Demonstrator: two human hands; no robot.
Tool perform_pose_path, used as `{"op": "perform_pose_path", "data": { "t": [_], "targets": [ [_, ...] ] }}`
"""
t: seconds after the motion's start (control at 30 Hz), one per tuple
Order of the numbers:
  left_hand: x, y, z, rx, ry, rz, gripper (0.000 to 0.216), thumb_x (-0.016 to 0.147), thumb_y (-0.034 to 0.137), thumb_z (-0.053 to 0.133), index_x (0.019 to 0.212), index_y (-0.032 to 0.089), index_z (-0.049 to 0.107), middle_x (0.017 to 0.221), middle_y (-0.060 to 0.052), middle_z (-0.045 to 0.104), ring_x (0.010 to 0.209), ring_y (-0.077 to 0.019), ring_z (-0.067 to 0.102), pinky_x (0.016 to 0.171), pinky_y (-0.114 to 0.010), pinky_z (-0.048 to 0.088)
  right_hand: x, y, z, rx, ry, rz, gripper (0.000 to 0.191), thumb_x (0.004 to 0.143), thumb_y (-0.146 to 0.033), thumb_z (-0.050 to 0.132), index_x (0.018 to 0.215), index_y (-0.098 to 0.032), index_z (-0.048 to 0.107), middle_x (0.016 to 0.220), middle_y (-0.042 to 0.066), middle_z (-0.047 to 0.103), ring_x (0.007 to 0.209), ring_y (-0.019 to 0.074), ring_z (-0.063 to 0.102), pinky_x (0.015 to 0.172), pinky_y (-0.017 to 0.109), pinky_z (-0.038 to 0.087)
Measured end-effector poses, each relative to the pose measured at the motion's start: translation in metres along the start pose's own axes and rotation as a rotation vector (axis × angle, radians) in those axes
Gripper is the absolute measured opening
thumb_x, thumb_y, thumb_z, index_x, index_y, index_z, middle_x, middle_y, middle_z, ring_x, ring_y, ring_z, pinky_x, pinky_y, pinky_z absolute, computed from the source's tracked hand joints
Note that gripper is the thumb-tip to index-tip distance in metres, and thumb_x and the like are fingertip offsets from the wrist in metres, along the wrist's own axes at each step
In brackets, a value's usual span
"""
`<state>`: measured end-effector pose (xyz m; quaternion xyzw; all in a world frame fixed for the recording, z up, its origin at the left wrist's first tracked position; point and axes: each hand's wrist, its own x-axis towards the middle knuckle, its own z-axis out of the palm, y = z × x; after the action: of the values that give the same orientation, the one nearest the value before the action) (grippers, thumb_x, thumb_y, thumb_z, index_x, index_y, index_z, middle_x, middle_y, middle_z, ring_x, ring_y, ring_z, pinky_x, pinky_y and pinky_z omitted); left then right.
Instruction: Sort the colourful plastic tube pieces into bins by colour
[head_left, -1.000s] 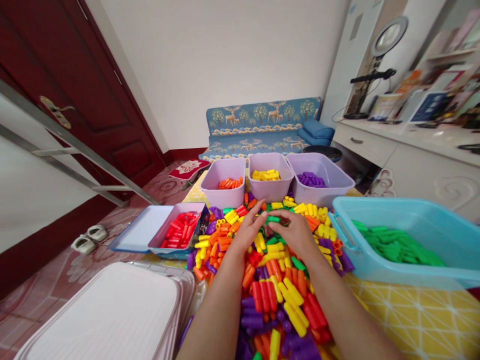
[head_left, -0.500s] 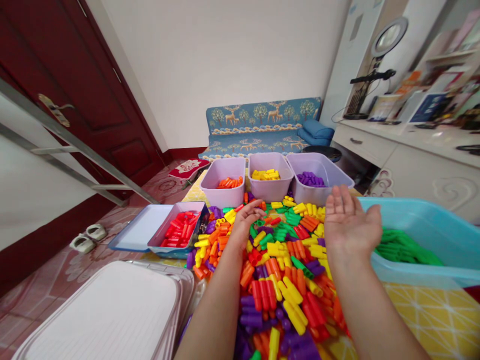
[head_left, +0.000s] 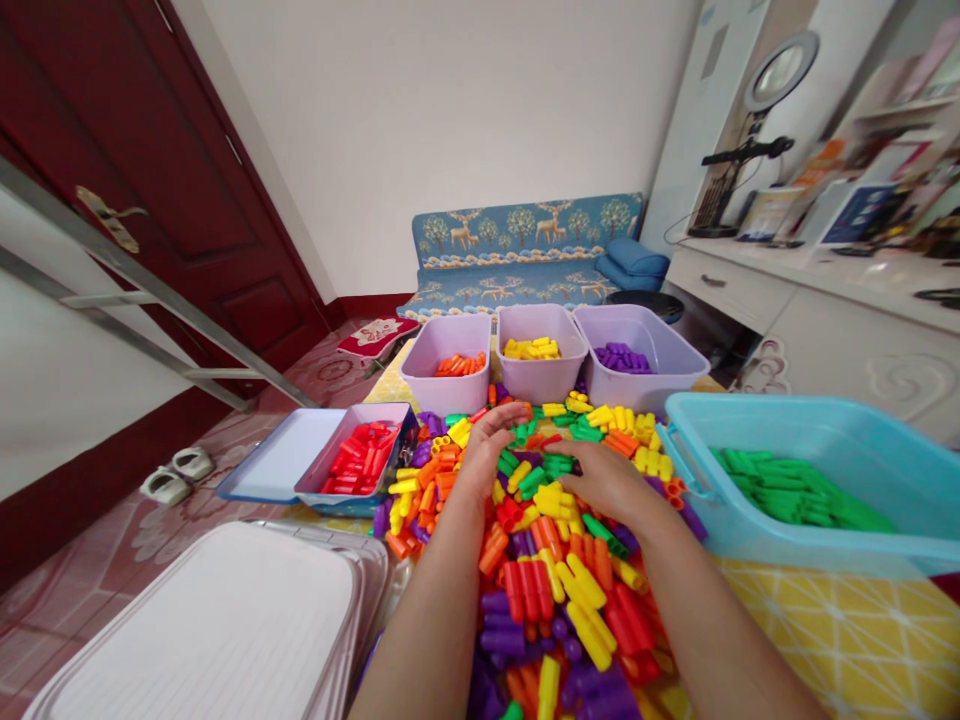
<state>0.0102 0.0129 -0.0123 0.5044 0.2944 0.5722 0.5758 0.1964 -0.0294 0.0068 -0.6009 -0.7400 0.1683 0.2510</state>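
A heap of coloured plastic pegs [head_left: 555, 580] in red, orange, yellow, green and purple covers the yellow cloth in front of me. My left hand [head_left: 487, 445] lies cupped on the far side of the heap, with curled fingers over green pegs [head_left: 517, 432]. I cannot see whether it holds any. My right hand [head_left: 607, 480] rests palm down on the heap, its fingertips touching a cluster of green pegs [head_left: 559, 463]. A light blue bin [head_left: 697, 490] to the right holds green pegs [head_left: 795, 490].
Three lilac bins stand behind the heap, holding orange pegs [head_left: 459, 365], yellow pegs [head_left: 531, 350] and purple pegs [head_left: 622, 358]. A bin of red pegs [head_left: 360, 455] sits on a blue lid [head_left: 277, 465] at left. A white lidded box [head_left: 210, 630] is near left.
My right hand, raised open-palmed by the blue bin half a second ago, has come back down onto the heap. My left hand stayed on the heap and curled its fingers.
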Motion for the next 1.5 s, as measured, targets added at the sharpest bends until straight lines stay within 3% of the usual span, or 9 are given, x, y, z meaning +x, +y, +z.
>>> {"op": "perform_pose_path", "data": {
  "t": [0.27,0.5,0.67,0.77,0.87,0.93,1.13,1.3,1.5],
  "targets": [
    [0.003,-0.003,0.004,0.253,0.091,0.018,0.032,0.068,0.017,0.064,0.1,0.016,0.069,0.109,-0.009,0.07,0.105,-0.0227,0.062,0.09,-0.034,0.047,0.01,-0.012,0.002,0.304,0.207,0.082,0.028,0.077,-0.037,0.061,0.098,-0.021,0.069,0.089,0.005,0.072,0.073,0.0207,0.065,0.069,0.033,0.049],
    [0.003,-0.003,0.002,0.243,0.228,-0.015,0.027,0.076,0.028,0.059,0.099,0.016,0.069,0.094,-0.008,0.072,0.086,-0.0193,0.066,0.073,-0.03,0.051,0.011,-0.02,-0.023,1.167,0.644,0.197,0.041,0.08,-0.058,0.054,0.089,-0.019,0.06,0.073,0.004,0.069,0.054,0.0132,0.058,0.049,0.024,0.044],
    [0.004,-0.005,0.001,0.227,0.235,-0.054,0.025,0.074,0.025,0.06,0.096,0.015,0.069,0.09,-0.008,0.072,0.078,-0.0175,0.065,0.065,-0.026,0.049,0.004,-0.017,-0.055,1.548,0.987,0.199,0.04,0.09,-0.054,0.038,0.084,-0.02,0.056,0.085,0.005,0.066,0.063,0.0109,0.059,0.061,0.024,0.049],
    [0.006,-0.008,0.0,0.26,0.228,-0.045,0.024,0.073,0.024,0.06,0.094,0.016,0.07,0.086,-0.007,0.072,0.075,-0.0167,0.064,0.066,-0.026,0.049,-0.002,-0.01,-0.065,1.617,1.056,0.17,0.048,0.093,-0.055,0.022,0.084,-0.021,0.054,0.105,0.012,0.063,0.073,0.0123,0.062,0.069,0.028,0.05],
    [0.006,-0.007,0.001,0.388,0.217,-0.01,0.024,0.074,0.024,0.058,0.092,0.016,0.071,0.08,-0.006,0.071,0.07,-0.0166,0.063,0.066,-0.027,0.048,-0.001,-0.005,-0.062,1.54,0.991,0.157,0.052,0.091,-0.06,0.019,0.092,-0.021,0.055,0.116,0.013,0.061,0.081,0.0148,0.063,0.071,0.031,0.05],
    [0.002,-0.003,0.003,0.597,0.247,0.013,0.024,0.076,0.027,0.056,0.092,0.017,0.072,0.072,-0.005,0.07,0.066,-0.0175,0.061,0.066,-0.029,0.047,0.003,-0.004,-0.053,1.399,0.887,0.192,0.049,0.087,-0.061,0.031,0.097,-0.021,0.057,0.108,0.011,0.066,0.08,0.0163,0.064,0.069,0.032,0.05],
    [-0.011,0.017,0.012,1.351,0.388,-0.046,0.028,0.077,0.04,0.056,0.081,0.021,0.076,0.074,-0.013,0.07,0.076,-0.0295,0.064,0.071,-0.038,0.044,0.01,0.003,-0.016,0.444,0.235,0.124,0.028,0.073,-0.042,0.063,0.089,-0.02,0.07,0.089,0.007,0.073,0.084,0.0235,0.067,0.078,0.036,0.05],
    [-0.011,0.022,0.015,1.385,0.273,-0.115,0.018,0.07,0.031,0.063,0.072,0.02,0.077,0.072,-0.015,0.071,0.082,-0.0314,0.066,0.078,-0.039,0.045,0.004,0.004,0.004,-0.202,0.003,0.128,0.037,0.072,-0.039,0.068,0.106,-0.026,0.07,0.098,0.01,0.072,0.09,0.0306,0.067,0.076,0.04,0.049],
    [-0.008,0.01,0.011,1.232,0.036,0.003,0.031,0.065,0.021,0.064,0.093,0.027,0.076,0.075,-0.008,0.073,0.079,-0.0269,0.067,0.079,-0.035,0.048,0.004,-0.003,0.014,-0.255,-0.03,0.054,0.05,0.076,-0.034,0.063,0.125,-0.028,0.058,0.123,0.01,0.064,0.103,0.0317,0.064,0.084,0.042,0.048]
  ]
}}
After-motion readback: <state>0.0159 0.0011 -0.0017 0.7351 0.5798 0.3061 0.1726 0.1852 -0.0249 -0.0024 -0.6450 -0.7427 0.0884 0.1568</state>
